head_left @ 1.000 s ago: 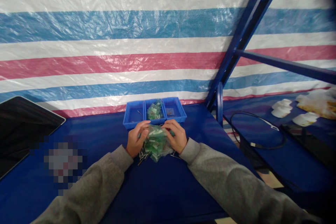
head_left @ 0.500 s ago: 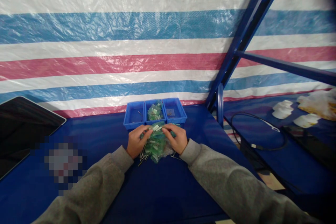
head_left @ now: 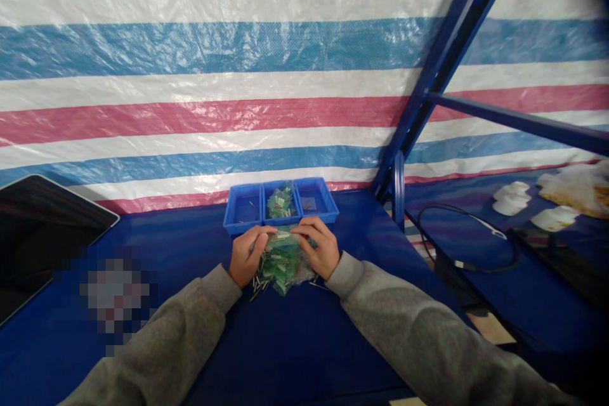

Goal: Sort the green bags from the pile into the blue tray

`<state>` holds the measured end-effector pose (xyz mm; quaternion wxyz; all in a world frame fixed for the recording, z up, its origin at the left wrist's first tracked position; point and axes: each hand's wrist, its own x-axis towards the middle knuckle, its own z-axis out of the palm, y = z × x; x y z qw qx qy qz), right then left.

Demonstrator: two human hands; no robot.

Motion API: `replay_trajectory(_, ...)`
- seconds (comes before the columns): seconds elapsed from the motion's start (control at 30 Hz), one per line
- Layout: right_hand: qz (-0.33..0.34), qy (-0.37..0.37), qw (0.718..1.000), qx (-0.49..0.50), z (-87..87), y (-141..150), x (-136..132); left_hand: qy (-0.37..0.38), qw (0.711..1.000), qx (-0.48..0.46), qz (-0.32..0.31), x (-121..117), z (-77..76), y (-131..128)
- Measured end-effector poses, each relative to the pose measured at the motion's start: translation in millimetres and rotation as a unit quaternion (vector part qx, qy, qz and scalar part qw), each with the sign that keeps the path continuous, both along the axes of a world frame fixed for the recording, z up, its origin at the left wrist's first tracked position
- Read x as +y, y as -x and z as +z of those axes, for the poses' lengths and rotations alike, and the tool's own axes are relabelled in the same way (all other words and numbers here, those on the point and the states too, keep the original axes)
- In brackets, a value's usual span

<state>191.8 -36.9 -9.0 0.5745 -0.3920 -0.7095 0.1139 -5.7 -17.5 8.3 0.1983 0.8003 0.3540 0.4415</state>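
Note:
Between my two hands is a small green plastic bag [head_left: 284,236] with pale, shiny pieces showing in it. My left hand [head_left: 245,256] pinches its left side, thumb near the index finger. At the other side, the fingers of my right hand [head_left: 320,247] are closed on the bag's edge. Below them on the table lies a heap of similar green bags [head_left: 280,273], and loose thin metal pins [head_left: 257,285] stick out around it. What is inside the bags is too small to make out fully.
Behind my hands stand three joined blue bins: the left bin [head_left: 230,212] and right bin [head_left: 332,202] hold a few thin pieces, the middle bin [head_left: 266,187] green bags. A dark screen [head_left: 47,235] lies left. Right are a blue metal frame [head_left: 428,98], black cable [head_left: 428,247] and white objects [head_left: 511,198].
My left thumb has shifted a little and my right fingers have moved slightly left over the bag. The bag now looks flatter between the hands. The bins and heap stay put.

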Motion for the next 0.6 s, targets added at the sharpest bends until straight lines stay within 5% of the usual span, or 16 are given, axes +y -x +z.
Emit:
replay_trajectory(0.13,-0.017,-0.001,1.000,0.012,2.5,0.4,-1.3,-0.013,0.998,0.015,-0.054,-1.5,6.0,0.9)
replay_trajectory(0.37,-0.007,0.011,1.000,0.013,1.6,1.3,-1.0,-0.032,0.997,0.046,-0.055,-1.1,7.4,-7.3)
replay_trajectory(0.6,0.009,0.031,0.999,0.005,2.6,0.1,-2.5,-0.076,0.996,0.020,0.029,-0.2,0.1,-7.0)
